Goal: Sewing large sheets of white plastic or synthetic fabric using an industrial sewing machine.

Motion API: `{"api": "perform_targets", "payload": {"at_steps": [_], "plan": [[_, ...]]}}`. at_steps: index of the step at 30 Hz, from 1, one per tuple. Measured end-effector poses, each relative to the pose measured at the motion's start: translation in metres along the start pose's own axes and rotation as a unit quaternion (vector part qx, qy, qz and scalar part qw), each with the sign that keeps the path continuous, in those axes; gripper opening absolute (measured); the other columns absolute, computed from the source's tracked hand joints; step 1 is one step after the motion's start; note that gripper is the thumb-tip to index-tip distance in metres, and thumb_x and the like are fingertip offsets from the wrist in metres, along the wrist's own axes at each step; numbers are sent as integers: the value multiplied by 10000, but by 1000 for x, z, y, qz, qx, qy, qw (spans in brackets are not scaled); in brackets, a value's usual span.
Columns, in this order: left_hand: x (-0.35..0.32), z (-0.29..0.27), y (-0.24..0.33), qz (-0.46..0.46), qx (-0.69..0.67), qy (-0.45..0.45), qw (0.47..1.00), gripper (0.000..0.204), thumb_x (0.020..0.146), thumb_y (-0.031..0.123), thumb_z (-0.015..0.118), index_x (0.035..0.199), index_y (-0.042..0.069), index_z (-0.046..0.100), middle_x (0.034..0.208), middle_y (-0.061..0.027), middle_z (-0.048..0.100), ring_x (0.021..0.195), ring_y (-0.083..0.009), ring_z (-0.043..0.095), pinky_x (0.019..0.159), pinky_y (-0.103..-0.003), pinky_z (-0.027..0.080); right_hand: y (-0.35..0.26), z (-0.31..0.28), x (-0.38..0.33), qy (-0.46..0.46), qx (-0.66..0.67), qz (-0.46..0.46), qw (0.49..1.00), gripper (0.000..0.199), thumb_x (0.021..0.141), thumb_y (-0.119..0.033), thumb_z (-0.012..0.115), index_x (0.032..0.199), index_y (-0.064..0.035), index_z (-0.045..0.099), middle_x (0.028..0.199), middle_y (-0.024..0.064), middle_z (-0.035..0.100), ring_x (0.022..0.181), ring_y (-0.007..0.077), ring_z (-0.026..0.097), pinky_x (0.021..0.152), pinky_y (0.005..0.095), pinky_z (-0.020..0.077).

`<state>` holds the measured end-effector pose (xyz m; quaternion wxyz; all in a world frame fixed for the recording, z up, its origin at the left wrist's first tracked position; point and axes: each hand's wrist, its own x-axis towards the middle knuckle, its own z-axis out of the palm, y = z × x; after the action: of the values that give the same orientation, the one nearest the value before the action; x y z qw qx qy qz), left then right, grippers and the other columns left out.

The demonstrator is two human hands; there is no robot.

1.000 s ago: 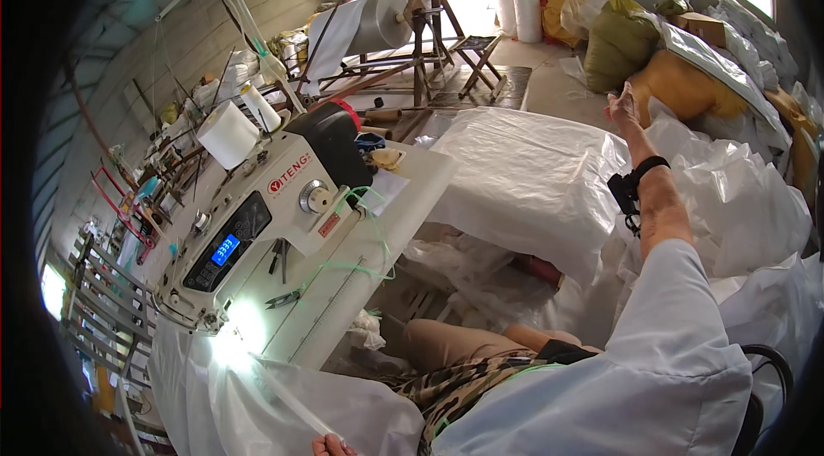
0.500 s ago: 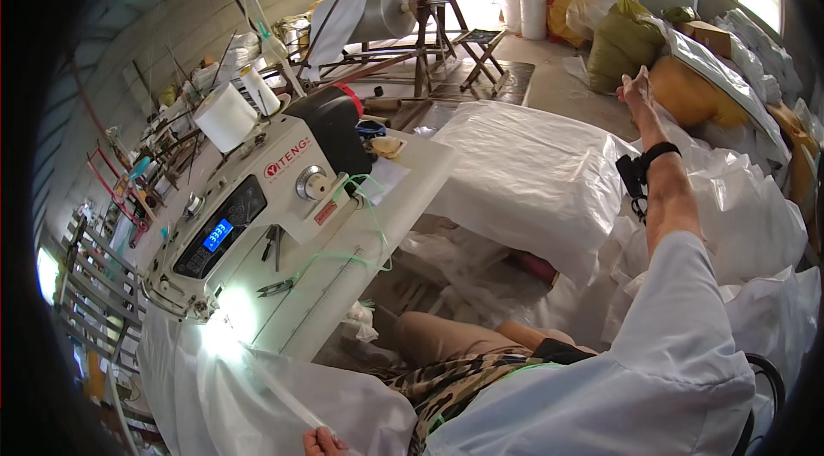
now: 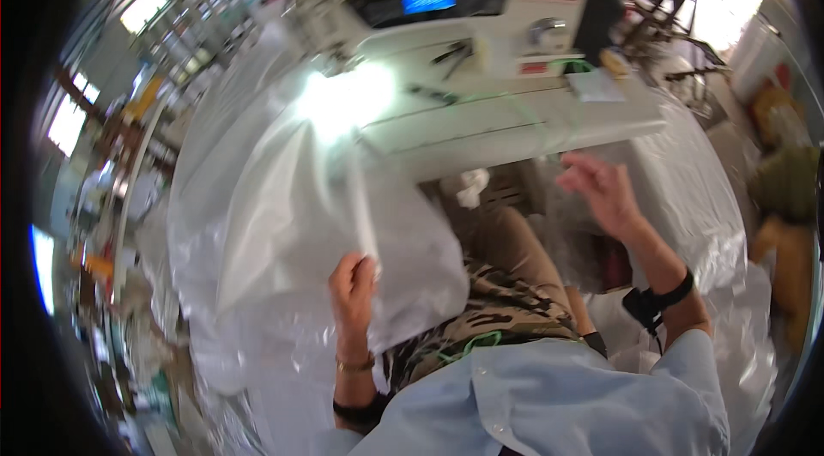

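Your left hand (image 3: 353, 289) is closed in a pinch on the edge strip of the white sheet (image 3: 275, 224), which runs from your lap up to the brightly lit needle end of the sewing machine (image 3: 506, 10), while your right hand (image 3: 602, 194) is free and blurred, fingers parted and half curled, near the table's (image 3: 601, 126) front edge. Dark snips (image 3: 432, 96) lie on that pale tabletop, and a shiny plastic-wrapped stack (image 3: 687, 177) stands to your right, with bright windows (image 3: 73, 117) at left.
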<state>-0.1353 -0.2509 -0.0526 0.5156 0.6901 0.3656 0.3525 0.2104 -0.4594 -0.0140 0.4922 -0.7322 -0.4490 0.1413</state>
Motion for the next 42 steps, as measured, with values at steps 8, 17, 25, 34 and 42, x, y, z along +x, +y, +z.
{"api": "perform_targets", "payload": {"at_steps": [8, 17, 25, 34, 42], "plan": [[-7, -8, 7, 7, -14, 12, 1000, 135, 961, 108, 584, 877, 4, 598, 667, 20, 520, 572, -31, 437, 503, -204, 358, -10, 199, -3, -262, -6, 72, 962, 585, 873, -441, 683, 1154, 54, 550, 806, 143, 606, 722, 224, 546, 674, 365, 466], [-1, -11, 29, 3, -32, -21, 999, 151, 979, 108, 571, 885, -6, 605, 656, 18, 513, 568, -39, 446, 514, -206, 366, -90, 193, -29, -205, 67, -219, 951, 166, 921, -125, 613, 864, -7, 510, 664, 164, 545, 627, 376, 570, 543, 405, 450], [-1, -9, 33, 29, -16, -30, 999, 141, 982, 100, 559, 895, -5, 593, 639, 21, 517, 554, -41, 449, 504, -217, 375, -115, 208, -31, -313, -57, -336, 887, 218, 922, -207, 608, 823, -32, 524, 675, 111, 595, 630, 312, 638, 568, 421, 496], [2, -15, 30, 89, 63, -5, 994, 93, 957, 9, 525, 897, -23, 589, 692, -34, 561, 627, -67, 481, 555, -237, 396, -128, 212, -25, -293, -13, -426, 856, 157, 827, -134, 661, 770, -59, 534, 677, 61, 588, 657, 257, 618, 716, 376, 503], [3, -24, 29, 15, -18, -28, 999, 109, 946, 53, 595, 878, -31, 604, 668, 23, 516, 631, -27, 425, 538, -215, 363, -122, 232, -12, -240, -45, -538, 807, 191, 818, -182, 689, 855, -25, 588, 700, 72, 596, 667, 259, 620, 741, 387, 505]]}}
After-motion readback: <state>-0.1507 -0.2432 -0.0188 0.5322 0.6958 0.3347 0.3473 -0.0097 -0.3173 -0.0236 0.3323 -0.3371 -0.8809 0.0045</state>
